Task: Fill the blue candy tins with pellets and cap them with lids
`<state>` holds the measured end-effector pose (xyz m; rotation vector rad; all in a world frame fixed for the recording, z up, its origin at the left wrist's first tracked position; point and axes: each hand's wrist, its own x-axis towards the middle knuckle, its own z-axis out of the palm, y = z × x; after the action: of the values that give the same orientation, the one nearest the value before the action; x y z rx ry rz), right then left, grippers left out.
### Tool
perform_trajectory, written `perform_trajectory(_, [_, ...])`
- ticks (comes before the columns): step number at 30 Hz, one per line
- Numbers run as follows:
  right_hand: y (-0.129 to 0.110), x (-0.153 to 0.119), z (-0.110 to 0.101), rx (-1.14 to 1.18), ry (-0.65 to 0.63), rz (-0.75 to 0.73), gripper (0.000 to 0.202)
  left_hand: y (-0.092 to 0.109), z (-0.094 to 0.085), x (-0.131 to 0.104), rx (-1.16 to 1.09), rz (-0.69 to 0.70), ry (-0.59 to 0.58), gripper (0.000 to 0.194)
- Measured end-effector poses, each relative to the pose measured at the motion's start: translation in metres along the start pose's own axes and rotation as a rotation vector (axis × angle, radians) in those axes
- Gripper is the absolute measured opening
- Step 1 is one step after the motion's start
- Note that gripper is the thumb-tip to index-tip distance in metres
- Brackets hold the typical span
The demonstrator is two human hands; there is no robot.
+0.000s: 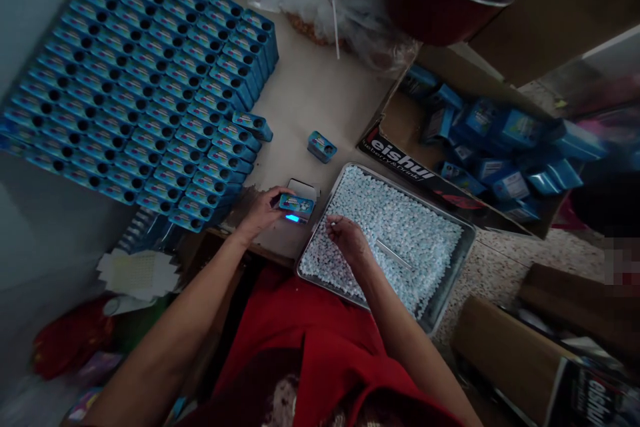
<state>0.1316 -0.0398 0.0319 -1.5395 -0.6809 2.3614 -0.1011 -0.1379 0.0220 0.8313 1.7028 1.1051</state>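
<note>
My left hand (261, 215) is closed on a small blue printed box (297, 204) at its left end. The box is at a small digital scale (303, 188) whose display glows blue; I cannot tell whether it rests on the scale. Over the near left part of a metal tray (470, 235), my right hand (350, 239) has its fingers pinched together. What they hold, if anything, is too small to make out. Small white and pale blue pellets (400, 213) fill the tray, and a thin metal rod (395, 255) lies on them.
Rows of blue boxes (145, 80) cover the table's left side. One lone blue box (321, 147) stands beyond the scale. A cardboard carton (400, 150) with jumbled blue boxes is at right. Plastic bags (345, 7) and a red pot (440, 10) sit at the back.
</note>
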Motion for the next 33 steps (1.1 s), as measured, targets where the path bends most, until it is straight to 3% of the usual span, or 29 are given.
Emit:
perform_trajectory(6, [-0.006,-0.040,-0.014,-0.199,0.091,-0.009,0.024,-0.011,0.002,0.018,-0.179,-0.085,-0.083,0.051])
perform_trajectory(11, [-0.013,-0.063,-0.012,-0.137,-0.001,0.107,0.021,-0.015,-0.006,0.009,-0.183,0.050,-0.077,0.071])
perform_trajectory(14, [-0.021,-0.064,-0.011,-0.093,-0.079,0.088,0.015,-0.023,-0.020,-0.006,-0.156,0.031,0.016,0.081])
perform_trajectory(19, [-0.042,-0.050,-0.010,-0.151,-0.073,-0.032,0.015,-0.030,-0.046,-0.040,-0.221,-0.114,0.269,0.066])
perform_trajectory(23, [-0.061,-0.034,0.003,-0.191,-0.044,-0.040,0.031,-0.024,-0.059,-0.057,-0.199,-0.127,0.419,0.055])
perform_trajectory(28, [-0.065,-0.023,0.021,-0.219,-0.020,-0.039,0.032,-0.013,-0.060,-0.060,-0.133,-0.057,0.457,0.046])
perform_trajectory(33, [-0.046,-0.026,0.019,-0.232,0.009,0.003,0.034,-0.004,-0.058,-0.061,0.026,0.048,0.445,0.039])
